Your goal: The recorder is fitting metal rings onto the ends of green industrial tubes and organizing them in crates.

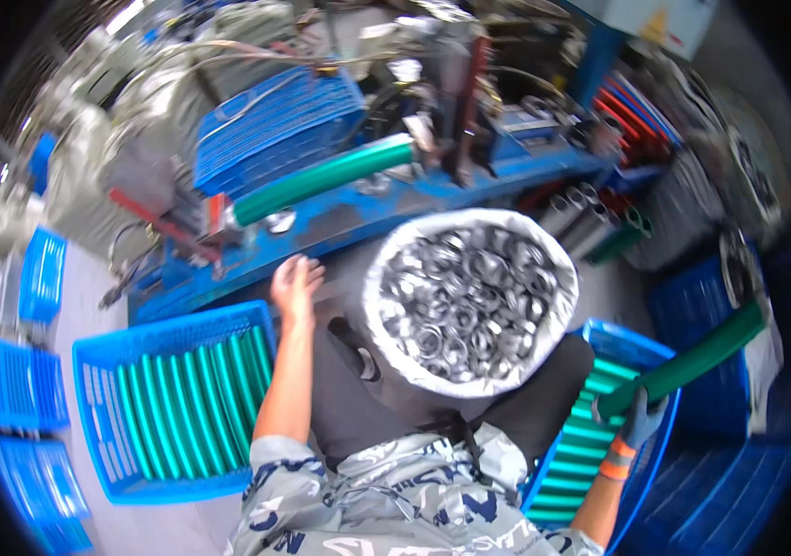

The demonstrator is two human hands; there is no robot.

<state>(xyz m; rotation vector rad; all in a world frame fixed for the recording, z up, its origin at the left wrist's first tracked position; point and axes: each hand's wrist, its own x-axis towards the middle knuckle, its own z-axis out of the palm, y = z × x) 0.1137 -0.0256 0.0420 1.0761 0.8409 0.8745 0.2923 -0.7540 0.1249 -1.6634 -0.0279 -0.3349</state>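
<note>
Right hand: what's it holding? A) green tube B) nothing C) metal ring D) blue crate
A: the gloved right hand grips one end of a green tube above the blue crate of green tubes on the person's right.

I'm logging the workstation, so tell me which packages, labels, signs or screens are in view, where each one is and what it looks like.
Warning label: top right, on a pale cabinet; yellow triangle, blurred.
White sack: centre, on the lap; round open mouth, full of silvery metal rings.
Left blue crate: lower left; rectangular, holds green tubes.
Right blue crate: lower right; holds green tubes.
No screens in view.
</note>
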